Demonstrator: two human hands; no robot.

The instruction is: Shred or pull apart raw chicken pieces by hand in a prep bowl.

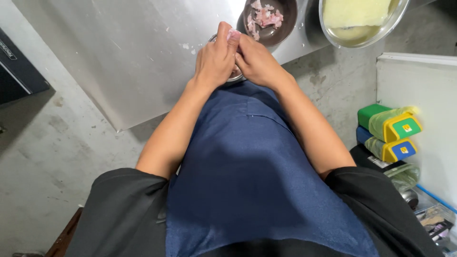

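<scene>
A small pink piece (233, 33) is pinched at the fingertips of the left hand (215, 59), whose grip is clenched on it. The right hand (257, 62) is pressed against the left from 3 o'clock; its fingers are hidden behind the left hand, so its grip cannot be told. Both hands are held over a small metal bowl (235, 75), mostly covered by them, at the near edge of the steel surface (133, 52). At 12 o'clock from the hands, a dark bowl (285, 21) with pink chopped bits (264, 18) is seen. At 2 o'clock, a large metal bowl (376, 33) holding a pale yellow mass (354, 12) is set at the edge of the surface. A blue apron (247, 176) is worn below. At 4 o'clock, by a white wall, a green box (392, 122) and a blue box (388, 146) with yellow ends are stacked.
</scene>
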